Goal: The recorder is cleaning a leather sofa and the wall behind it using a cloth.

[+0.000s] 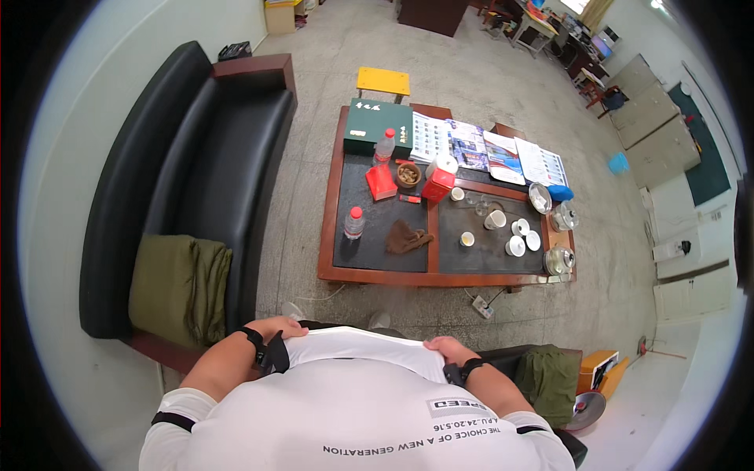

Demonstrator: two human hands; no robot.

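Both of my hands pinch the lower hem of the white T-shirt [353, 400] I am wearing and stretch it outward. My left hand [280, 327] grips the hem at one side, thumb along the edge. At the other side, my right hand [450, 349] has its fingers closed on the same hem. Black straps [254, 342] circle both wrists. Beyond the shirt stands a wooden tea table [377, 275] with dark inset panels. A brown cloth [406, 238] and a water bottle with a red cap [353, 224] are on its near left part.
White cups [515, 246] and glass teapots [558, 261] stand on the table's right. A green box [377, 126] and printed sheets [468, 147] lie along its far side. A black sofa [218, 147] with a folded olive quilt [177, 288] is at left. A power strip [483, 306] lies on the floor.
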